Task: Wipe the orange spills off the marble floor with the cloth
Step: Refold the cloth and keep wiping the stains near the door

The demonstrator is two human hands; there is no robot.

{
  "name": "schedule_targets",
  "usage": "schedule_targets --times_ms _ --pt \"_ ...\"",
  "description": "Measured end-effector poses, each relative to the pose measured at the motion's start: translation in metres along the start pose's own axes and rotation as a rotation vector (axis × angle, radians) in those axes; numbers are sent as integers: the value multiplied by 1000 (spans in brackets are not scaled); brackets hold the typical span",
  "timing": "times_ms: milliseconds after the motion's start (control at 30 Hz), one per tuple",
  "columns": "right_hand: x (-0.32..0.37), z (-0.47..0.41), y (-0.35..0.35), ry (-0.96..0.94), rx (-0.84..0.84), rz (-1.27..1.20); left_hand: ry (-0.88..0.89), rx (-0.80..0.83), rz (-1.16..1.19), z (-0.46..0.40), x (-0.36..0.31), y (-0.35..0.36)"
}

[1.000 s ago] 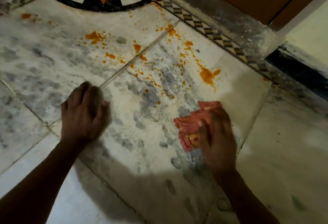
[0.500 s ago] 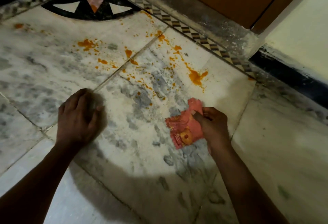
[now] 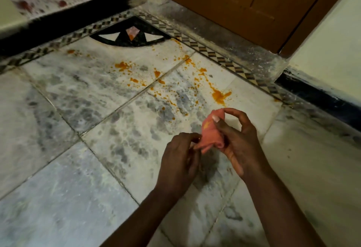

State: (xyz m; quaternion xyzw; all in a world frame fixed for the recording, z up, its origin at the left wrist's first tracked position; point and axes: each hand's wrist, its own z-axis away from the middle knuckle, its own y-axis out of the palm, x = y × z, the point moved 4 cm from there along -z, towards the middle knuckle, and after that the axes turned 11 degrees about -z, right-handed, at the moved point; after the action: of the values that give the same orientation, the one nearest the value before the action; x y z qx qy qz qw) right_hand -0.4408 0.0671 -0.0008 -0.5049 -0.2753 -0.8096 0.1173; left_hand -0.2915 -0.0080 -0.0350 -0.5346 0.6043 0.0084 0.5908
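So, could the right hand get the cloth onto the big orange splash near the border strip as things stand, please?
Probably yes: the right hand grips the cloth just short of that splash, with only bare marble floor between.

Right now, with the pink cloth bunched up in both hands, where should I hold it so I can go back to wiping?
Probably take the cloth by its bunched upper end, from above, where the right hand already wraps it. The left hand pinches only the thin lower corner. A grip on top would leave a loose face underneath to press on the orange spills ahead.
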Motion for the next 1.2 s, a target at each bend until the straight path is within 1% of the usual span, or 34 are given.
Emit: schedule_targets --times_ms 67,133,233,300,367,400,467,567,667,767,833,933,1000,1100,1167,1200 --pt "9 5 -11 -6 -17 32 2 17 33 -6 -11 -8" --pt "13 8 -23 30 -25 46 38 90 12 -13 -26 -21" --pt "15 16 -33 107 76 39 82 181 -62 -28 -41 -41" --pt "13 21 -38 122 172 187 134 198 -142 -41 -50 -51" --pt "8 26 -35 52 257 415 198 223 -217 -54 -58 -56" --pt "4 27 -34 23 240 496 227 250 -253 -59 -62 -57" --pt "-5 24 -33 -15 161 552 295 294 -349 -65 -69 -56" --pt "-7 21 -28 -119 60 652 435 214 -543 -59 -74 -53" --pt "-3 25 -23 -106 8 467 463 177 -619 -30 -66 -42" --pt "2 31 -16 -66 -25 258 412 179 -548 -3 -47 -24" --pt "1 37 -9 9 -37 48 355 147 -495 5 -40 -18" --pt "-7 40 5 104 63 -177 278 105 -419 11 -38 -18" --pt "-13 36 16 176 92 -312 253 34 -412 14 -33 -24" --pt "-30 20 27 268 17 -459 204 -34 -440 10 -17 -29" --pt "-46 2 20 261 -84 -451 195 -3 -479 5 -2 -23" --pt "-56 -8 10 257 -159 -399 198 58 -489 4 6 -17"
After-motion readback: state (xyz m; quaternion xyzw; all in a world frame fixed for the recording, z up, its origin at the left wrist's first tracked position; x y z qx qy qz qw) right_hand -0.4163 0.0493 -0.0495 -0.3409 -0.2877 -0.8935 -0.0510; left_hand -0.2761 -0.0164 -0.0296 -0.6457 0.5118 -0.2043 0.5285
